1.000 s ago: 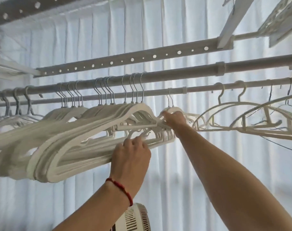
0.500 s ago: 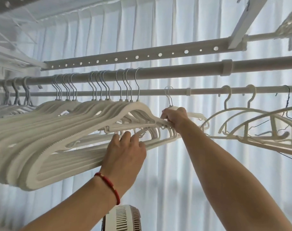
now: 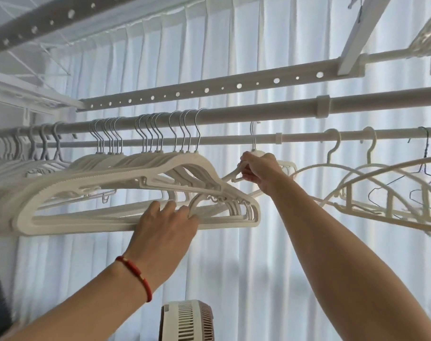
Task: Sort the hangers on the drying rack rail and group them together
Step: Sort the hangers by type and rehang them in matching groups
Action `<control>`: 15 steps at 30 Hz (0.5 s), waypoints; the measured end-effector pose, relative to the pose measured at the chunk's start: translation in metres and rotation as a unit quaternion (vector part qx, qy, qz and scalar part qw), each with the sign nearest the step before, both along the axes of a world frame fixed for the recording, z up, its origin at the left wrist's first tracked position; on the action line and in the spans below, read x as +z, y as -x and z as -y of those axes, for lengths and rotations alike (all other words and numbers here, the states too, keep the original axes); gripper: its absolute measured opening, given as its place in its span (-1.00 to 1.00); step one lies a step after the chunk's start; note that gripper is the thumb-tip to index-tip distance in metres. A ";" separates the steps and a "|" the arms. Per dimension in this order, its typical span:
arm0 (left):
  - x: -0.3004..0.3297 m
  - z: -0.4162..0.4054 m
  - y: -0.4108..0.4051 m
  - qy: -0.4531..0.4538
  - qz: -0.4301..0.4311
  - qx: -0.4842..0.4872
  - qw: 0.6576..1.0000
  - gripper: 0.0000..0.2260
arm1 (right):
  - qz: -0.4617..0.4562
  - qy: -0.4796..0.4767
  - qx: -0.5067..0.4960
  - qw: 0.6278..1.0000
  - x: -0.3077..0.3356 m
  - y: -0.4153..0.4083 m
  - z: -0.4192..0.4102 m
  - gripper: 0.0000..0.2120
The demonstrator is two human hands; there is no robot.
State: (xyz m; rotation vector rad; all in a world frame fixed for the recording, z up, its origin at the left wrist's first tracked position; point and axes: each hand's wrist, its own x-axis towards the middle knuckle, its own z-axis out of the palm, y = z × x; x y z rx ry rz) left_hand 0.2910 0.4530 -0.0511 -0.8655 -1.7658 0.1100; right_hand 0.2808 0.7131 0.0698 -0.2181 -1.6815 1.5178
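Observation:
Several white hangers [image 3: 106,178] with metal hooks hang bunched on the thick grey rail [image 3: 258,113]. My left hand [image 3: 166,223], with a red bracelet on the wrist, holds the bottom bars of this bunch, fingers curled over them. My right hand [image 3: 258,168] grips the shoulder of a separate white hanger [image 3: 234,174] whose metal hook is lifted just below the thick rail, in front of the thin rail [image 3: 308,137]. Further right, a few wide cream hangers [image 3: 357,173] hang on the thin rail.
A perforated bar [image 3: 209,89] runs above the rails. More pale hangers [image 3: 17,156] crowd the far left. Dark wire hangers [image 3: 424,168] hang at the right end. White curtains fill the background. A white fan [image 3: 186,321] stands below.
My left hand slid along the bunch's bottom bars and the bunch swung more level. My right hand rose with the single hanger, its hook now nearer the thick rail.

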 end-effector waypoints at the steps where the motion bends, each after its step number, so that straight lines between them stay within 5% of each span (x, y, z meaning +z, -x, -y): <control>1: 0.001 0.005 0.001 0.000 0.003 0.001 1.000 -0.54 | 0.011 -0.001 0.002 1.000 -0.007 0.001 -0.002 -0.78; 8: 0.007 0.024 0.008 0.027 0.078 0.063 0.995 -0.70 | 0.113 -0.037 -0.045 0.992 -0.066 0.000 -0.015 -0.80; 12: 0.005 0.029 0.014 0.022 0.068 0.053 0.996 -0.68 | 0.171 -0.081 -0.002 0.982 -0.104 -0.015 -0.016 -0.94; 15: -0.001 0.032 0.018 0.011 0.050 0.040 0.998 -0.71 | 0.216 -0.110 0.010 0.970 -0.134 -0.025 -0.014 -0.83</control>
